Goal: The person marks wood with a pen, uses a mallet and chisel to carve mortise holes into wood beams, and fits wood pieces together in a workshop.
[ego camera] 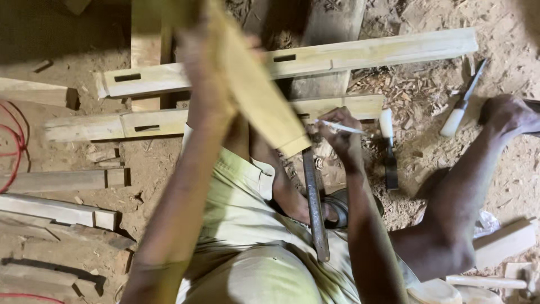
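Note:
My left hand (205, 67), blurred and raised close to the camera, grips a yellowish wooden board (256, 95) that slants down to the right. My right hand (344, 141) holds a thin white pencil (343, 128), its tip toward a pale timber rail (140, 121) with a dark mortise slot. A second, longer slotted rail (349, 53) lies just behind it. A long grey metal bar (315, 208) runs from under the board's lower end down across my lap.
A white-handled chisel (389, 149) lies right of my right hand, and another (462, 104) sits near my foot (509, 112). Wood chips (410, 93) cover the dirt. Timber offcuts (62, 211) and a red cable (16, 146) lie at the left.

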